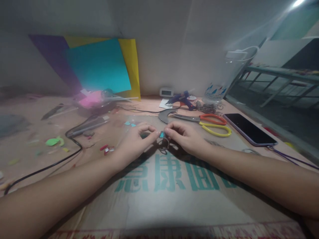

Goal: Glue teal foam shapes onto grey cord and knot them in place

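Between my two hands is a small blue piece, pinched from both sides by thumbs and forefingers. A thin dark loop hangs just below it over the cardboard; I cannot make out its kind. My left hand is closed at the fingertips on the piece's left side. From the right, my right hand closes on the other edge. Behind the left hand lie small light-blue scraps. Orange-and-yellow-handled scissors rest just beyond the right hand.
Printed cardboard covers the table under my arms. A phone lies right. A purple glue gun, small clock and clear plastic cup stand behind. Coloured sheets lean left; a black cable crosses among scraps.
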Demonstrator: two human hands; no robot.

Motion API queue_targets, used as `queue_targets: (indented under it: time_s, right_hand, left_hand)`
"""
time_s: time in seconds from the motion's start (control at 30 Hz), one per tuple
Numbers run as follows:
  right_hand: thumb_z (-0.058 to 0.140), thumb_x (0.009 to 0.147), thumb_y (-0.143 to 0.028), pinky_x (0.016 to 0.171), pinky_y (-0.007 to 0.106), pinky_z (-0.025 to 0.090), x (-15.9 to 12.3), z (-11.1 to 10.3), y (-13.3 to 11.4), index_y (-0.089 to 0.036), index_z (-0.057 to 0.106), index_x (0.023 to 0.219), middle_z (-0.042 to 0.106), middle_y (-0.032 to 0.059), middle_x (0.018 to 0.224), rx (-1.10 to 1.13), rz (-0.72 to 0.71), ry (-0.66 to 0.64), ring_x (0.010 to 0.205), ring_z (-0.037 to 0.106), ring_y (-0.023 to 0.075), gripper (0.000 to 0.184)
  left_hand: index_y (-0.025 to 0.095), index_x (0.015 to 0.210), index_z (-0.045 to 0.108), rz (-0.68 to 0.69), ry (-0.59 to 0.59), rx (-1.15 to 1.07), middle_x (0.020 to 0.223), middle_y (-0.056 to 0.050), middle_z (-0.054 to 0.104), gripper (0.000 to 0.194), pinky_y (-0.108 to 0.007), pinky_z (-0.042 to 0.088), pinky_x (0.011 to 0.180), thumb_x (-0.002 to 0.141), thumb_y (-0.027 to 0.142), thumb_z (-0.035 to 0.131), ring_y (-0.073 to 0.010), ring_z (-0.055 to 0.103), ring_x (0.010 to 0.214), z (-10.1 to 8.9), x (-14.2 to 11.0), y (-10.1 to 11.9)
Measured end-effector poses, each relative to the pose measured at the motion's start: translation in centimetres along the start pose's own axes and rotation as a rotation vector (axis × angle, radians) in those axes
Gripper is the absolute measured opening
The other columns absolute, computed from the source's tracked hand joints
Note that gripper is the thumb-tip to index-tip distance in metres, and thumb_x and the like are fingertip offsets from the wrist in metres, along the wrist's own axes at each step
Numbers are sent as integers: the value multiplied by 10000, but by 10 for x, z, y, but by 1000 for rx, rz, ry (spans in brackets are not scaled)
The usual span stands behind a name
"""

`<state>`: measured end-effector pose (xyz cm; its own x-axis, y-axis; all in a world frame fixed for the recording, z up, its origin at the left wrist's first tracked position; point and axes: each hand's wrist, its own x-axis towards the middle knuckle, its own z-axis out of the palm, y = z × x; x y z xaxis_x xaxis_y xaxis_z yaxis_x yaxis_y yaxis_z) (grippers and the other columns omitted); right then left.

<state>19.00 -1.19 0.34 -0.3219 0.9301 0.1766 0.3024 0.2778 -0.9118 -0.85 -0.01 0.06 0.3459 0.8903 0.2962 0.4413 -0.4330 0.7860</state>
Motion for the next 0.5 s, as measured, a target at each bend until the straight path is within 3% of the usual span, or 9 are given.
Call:
queue_targets:
  time_s: [0.13, 0.3, 0.5]
  right_hand:
    - [541, 907, -453, 664, 260, 493, 1, -2, -2, -177, 592, 823, 661, 23, 744, -15, -50, 5, 704, 629, 146, 292]
    - [602, 863, -386, 647, 263, 498, -3, 1, -8, -183, 625, 833, 699, 25, 750, -172, -46, -9, 689, 663, 158, 207]
    - [582, 895, -288, 693, 269, 484, -5, 3, -4, -189, 658, 820, 706, 33, 781, -350, -331, -28, 715, 632, 148, 146]
  left_hand:
    - [199, 779, 618, -113, 55, -92, 737, -16, 650, 304, -328, 475, 730, 881, 479, 555, -197, 621, 735, 0, -1, 4]
    - [189, 791, 596, -91, 113, -153, 772, -1, 616, 296, -273, 482, 673, 880, 470, 573, -169, 618, 737, 1, -2, 5]
    - [199, 770, 590, -69, 102, -115, 763, -7, 625, 265, -285, 485, 660, 878, 438, 551, -178, 613, 727, 0, -2, 8]
